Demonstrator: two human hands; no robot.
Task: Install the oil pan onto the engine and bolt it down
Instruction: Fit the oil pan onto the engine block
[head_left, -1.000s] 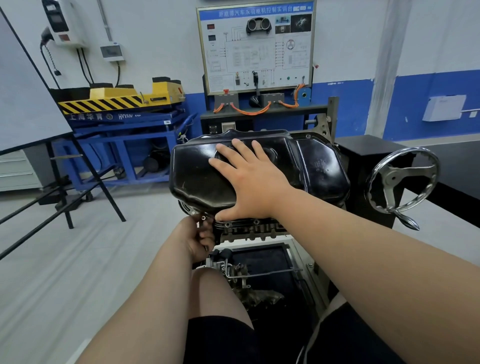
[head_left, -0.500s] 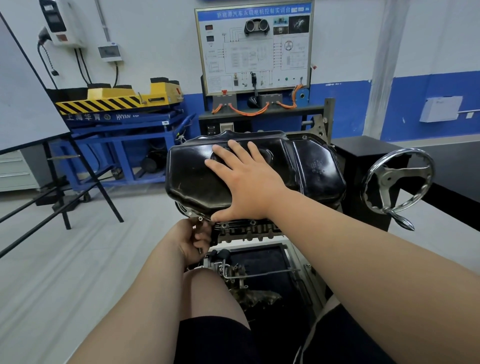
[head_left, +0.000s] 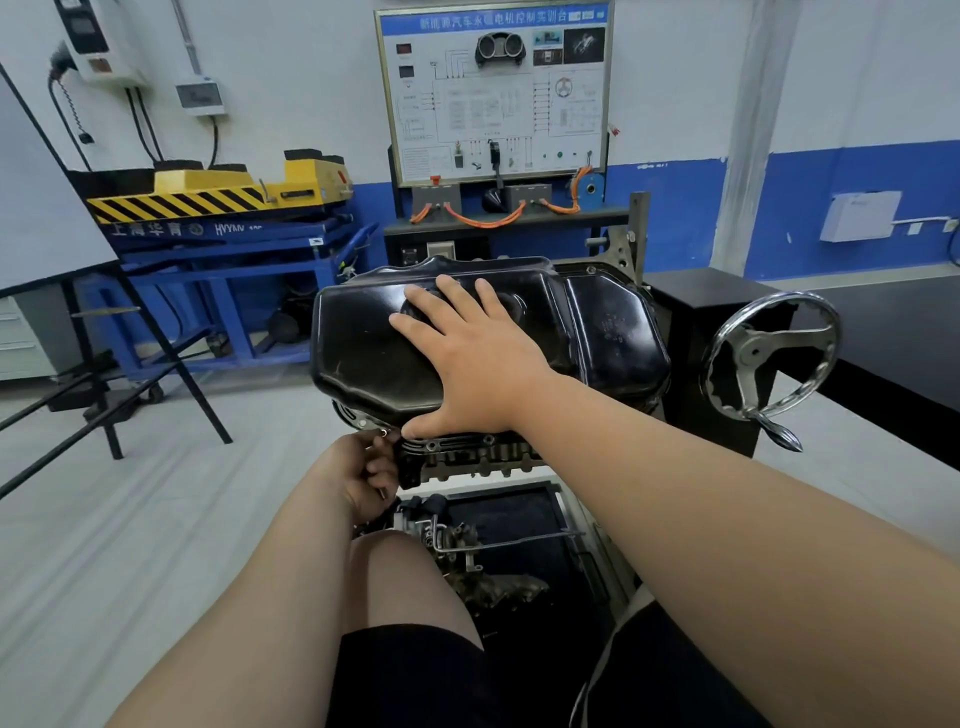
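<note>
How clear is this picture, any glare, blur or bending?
Head view: sharp at the centre; soft glare patches on the glossy black oil pan beside the right hand; wide-angle bending curves the wall pillar; floor edges smear slightly.

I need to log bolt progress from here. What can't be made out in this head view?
- Bolt at the oil pan near flange: too small to tell if threaded.
- Left hand fingers: curled away, contents hidden.
- Far flange of the pan: hidden behind the pan body.
- Pan top under the right hand: covered.
- Engine lower part: blocked by forearms.
</note>
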